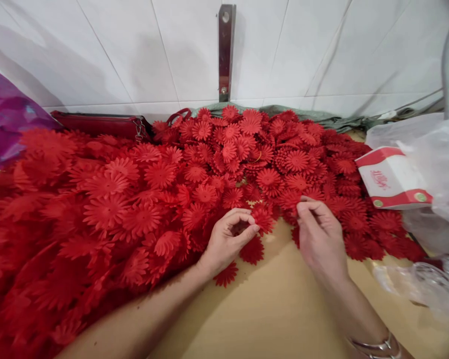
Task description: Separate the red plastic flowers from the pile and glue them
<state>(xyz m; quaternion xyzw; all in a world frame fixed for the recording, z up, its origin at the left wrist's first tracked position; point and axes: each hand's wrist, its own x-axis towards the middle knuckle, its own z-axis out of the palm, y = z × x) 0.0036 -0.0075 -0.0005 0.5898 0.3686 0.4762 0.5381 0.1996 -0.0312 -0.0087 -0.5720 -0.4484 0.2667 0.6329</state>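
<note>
- from my remote seat i see the left hand (pixel 230 239) pinching one red fabric flower (pixel 264 218) between thumb and fingertips, at the near edge of the heap.
- the right hand (pixel 319 234) sits just at 3 o'clock of that flower, fingers curled together at the heap's edge; i cannot tell whether they grip anything.
- the flower pile (pixel 142 199) spreads from 9 o'clock round to 2 o'clock of the hands, loose on the tan tabletop (pixel 277 309), not in any bin.
- two single flowers lie on bare table just at 6 o'clock of the left hand.
- a red and white carton (pixel 391 179) rests at 2 o'clock, touching the heap's right edge; what it holds i cannot see.
- a clear plastic bag (pixel 437 159) lies against the carton; contents unclear.
- crumpled clear plastic (pixel 422 284) lies at 4 o'clock.
- a dark red purse (pixel 101 124) lies by the white tiled wall (pixel 134 55) at 11 o'clock, partly buried by flowers.
- a purple bag (pixel 7 119) shows at 10 o'clock.
- silver bangles (pixel 377 345) circle the right wrist.
</note>
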